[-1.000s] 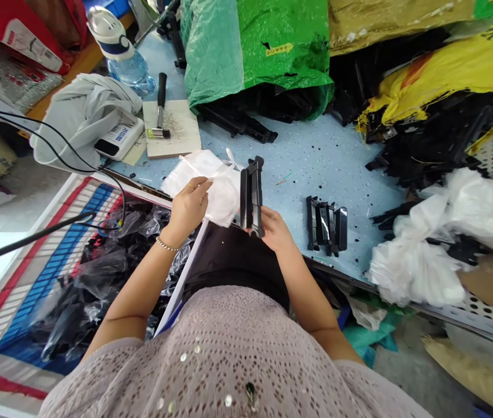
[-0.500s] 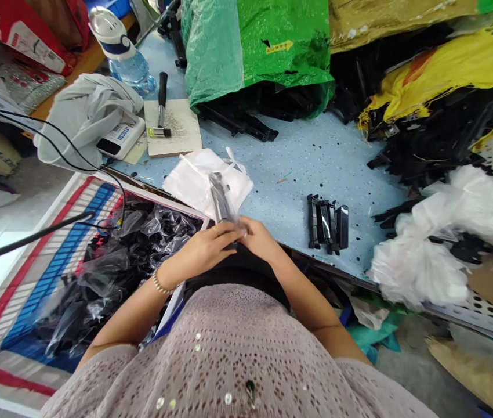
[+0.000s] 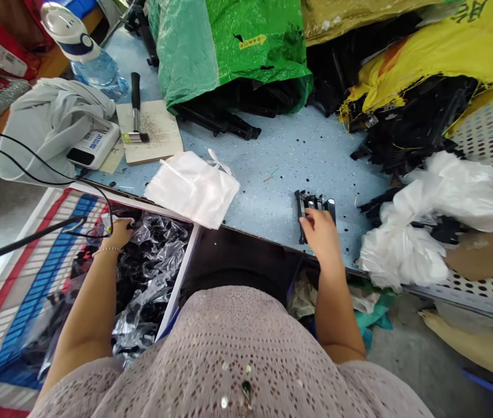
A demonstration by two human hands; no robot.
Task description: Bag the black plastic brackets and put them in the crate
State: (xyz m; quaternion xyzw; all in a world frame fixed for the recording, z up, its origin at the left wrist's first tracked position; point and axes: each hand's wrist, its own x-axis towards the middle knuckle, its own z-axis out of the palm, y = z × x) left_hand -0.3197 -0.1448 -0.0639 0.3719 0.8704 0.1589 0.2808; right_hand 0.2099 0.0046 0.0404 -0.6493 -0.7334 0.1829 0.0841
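Observation:
My left hand (image 3: 119,233) is over the striped bag-lined bin at my left, among black parts in clear plastic bags (image 3: 151,249). Pale plastic film shows beside its fingers, which are mostly hidden, so I cannot tell what they hold. On the blue worktop, my right hand (image 3: 322,235) has its fingers bent over a small row of black plastic parts (image 3: 301,216), gripping at one of them. A stack of white pouches (image 3: 198,188) lies flat between my hands, near the table's front edge.
Black parts spill from a green sack (image 3: 250,46) and a yellow sack (image 3: 438,64) at the back. A brush (image 3: 136,110) rests on a board (image 3: 163,139). Crumpled white plastic (image 3: 420,232) lies right; cables (image 3: 33,241) cross the bin at left.
My hands have parted from the bagged black part held over the pouches. My left hand went left into the bin, my right hand right to the black parts. The view shifted slightly.

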